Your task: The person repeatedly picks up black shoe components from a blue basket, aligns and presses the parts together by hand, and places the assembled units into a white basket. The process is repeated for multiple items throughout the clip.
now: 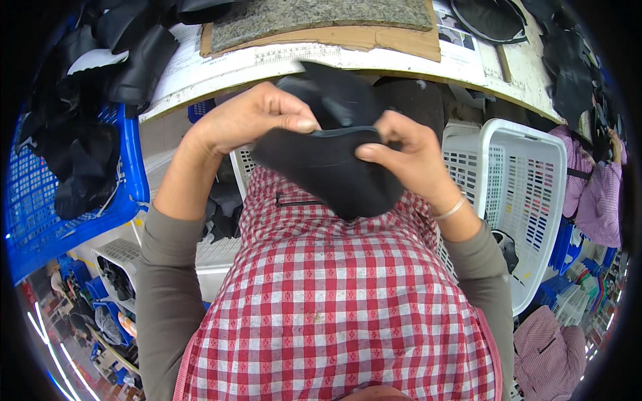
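Observation:
A black shoe upper (328,167) hangs in the air over my lap, in front of the table's near edge. My left hand (264,117) pinches its top edge between thumb and fingers. At the other end of that edge my right hand (404,150) grips it, thumb on the near face and fingers behind. A pale line runs across the near panel. Behind it stands up a second black flap (338,90), blurred by motion; whether it is part of the same piece I cannot tell.
On the white table (180,77) a stone slab (321,17) rests on a brown board (348,47). More black uppers (144,70) pile at the far left. A blue basket (134,154) holds black pieces at left; a white basket (528,140) stands at right. A person in a pink checked garment (598,200) is farther right.

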`<state>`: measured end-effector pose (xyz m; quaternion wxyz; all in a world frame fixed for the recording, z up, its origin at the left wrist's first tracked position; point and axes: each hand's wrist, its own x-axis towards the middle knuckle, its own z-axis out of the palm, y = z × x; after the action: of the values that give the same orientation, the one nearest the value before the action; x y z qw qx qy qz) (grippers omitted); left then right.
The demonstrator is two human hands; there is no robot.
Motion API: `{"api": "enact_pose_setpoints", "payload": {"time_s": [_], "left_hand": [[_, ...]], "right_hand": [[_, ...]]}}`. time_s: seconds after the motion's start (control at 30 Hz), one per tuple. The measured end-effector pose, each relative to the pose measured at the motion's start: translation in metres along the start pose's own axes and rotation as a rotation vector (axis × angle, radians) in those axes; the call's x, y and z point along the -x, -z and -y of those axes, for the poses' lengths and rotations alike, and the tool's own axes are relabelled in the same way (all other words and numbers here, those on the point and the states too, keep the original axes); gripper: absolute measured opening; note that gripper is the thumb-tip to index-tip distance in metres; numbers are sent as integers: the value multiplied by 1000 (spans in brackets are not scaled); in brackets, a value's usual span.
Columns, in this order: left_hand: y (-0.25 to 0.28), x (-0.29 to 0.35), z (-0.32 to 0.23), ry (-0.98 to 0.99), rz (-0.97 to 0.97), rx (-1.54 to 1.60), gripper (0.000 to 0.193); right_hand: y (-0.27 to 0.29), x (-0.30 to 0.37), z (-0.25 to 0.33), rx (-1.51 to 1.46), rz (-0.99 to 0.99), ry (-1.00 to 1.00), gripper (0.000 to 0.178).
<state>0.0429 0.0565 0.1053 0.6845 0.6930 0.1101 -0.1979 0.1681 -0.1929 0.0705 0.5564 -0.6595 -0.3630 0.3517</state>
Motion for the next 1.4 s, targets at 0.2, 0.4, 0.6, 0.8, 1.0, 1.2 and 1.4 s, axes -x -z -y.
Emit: {"api": "enact_pose_setpoints", "payload": {"time_s": [0.2,0.4,0.6,0.8,1.0,1.2,1.4], "left_hand": [[-3,-19,7,-266,163,30,25],[-16,-27,-14,-259,79,-33,18],[-24,-29,-18,-276,23,-73,17],[-22,-30,-19,-288,37,-126,17],[-35,-14,-33,-209,-103,-195,29],[-71,12,-13,-297,-513,-267,55],[-80,17,0,-382,-566,-237,59]], "right_hand": [[45,21,10,101,288,26,25],[41,13,19,189,225,-33,25],[44,3,13,107,321,-57,27],[33,5,9,23,237,-121,27],[35,16,14,120,136,-91,28],[40,10,22,351,155,-7,32],[35,-14,34,327,321,63,38]]}}
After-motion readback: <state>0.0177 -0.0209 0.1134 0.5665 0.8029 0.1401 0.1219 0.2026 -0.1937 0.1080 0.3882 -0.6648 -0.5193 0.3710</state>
